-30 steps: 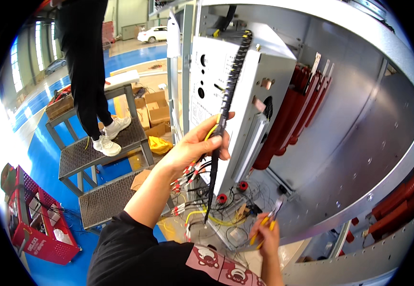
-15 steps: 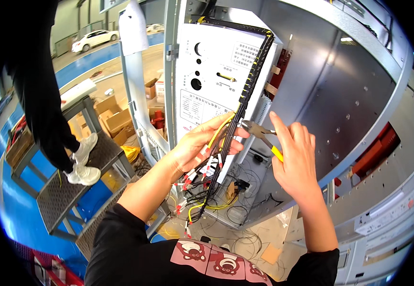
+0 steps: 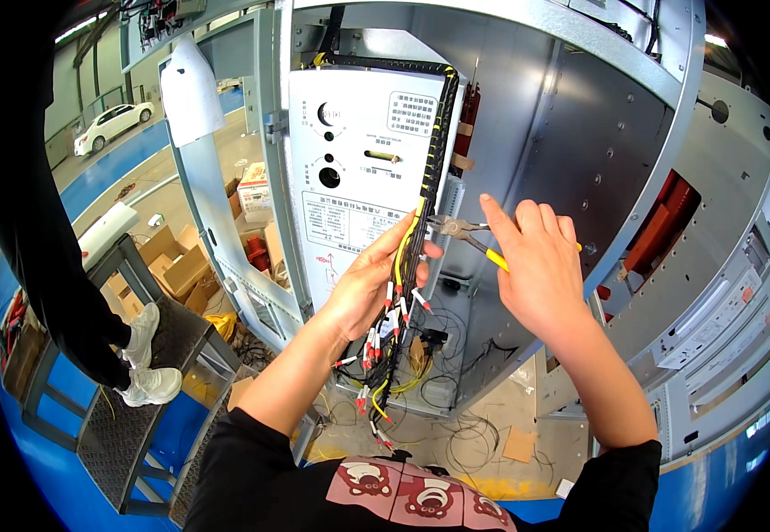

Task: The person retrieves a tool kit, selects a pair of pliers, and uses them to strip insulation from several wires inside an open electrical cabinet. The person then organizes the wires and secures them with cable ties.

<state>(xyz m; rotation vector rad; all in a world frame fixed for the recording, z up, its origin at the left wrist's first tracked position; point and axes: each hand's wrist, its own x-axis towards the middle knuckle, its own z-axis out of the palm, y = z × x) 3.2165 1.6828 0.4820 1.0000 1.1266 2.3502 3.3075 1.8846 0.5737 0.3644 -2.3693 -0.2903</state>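
Observation:
A bundle of black wires point(image 3: 410, 244) with a yellow wire along it hangs down the front of a white cabinet panel point(image 3: 363, 191). My left hand point(image 3: 363, 284) is closed round the bundle, its fingertips showing on the right side. My right hand point(image 3: 540, 266) holds pliers point(image 3: 457, 228) with yellow handles. Its index finger stretches out along them, and the palm hides part of the handles. The pliers' jaws are at the bundle's right edge, just above my left fingertips; whether they grip anything cannot be made out. White and red wire ends point(image 3: 371, 346) dangle below.
An open metal cabinet point(image 3: 571, 151) surrounds the panel, its door frame point(image 3: 216, 204) on the left. Loose wires point(image 3: 473, 434) lie on the floor below. At left, a person point(image 3: 74, 266) stands on metal steps point(image 3: 132, 434), near cardboard boxes point(image 3: 176, 262). Grey metal panels point(image 3: 722, 204) stand at right.
The view has shifted, so the cabinet and panel appear farther left. Both hands keep their holds. The pliers' jaws stay beside the bundle, and a second yellow handle end now shows beyond my right hand.

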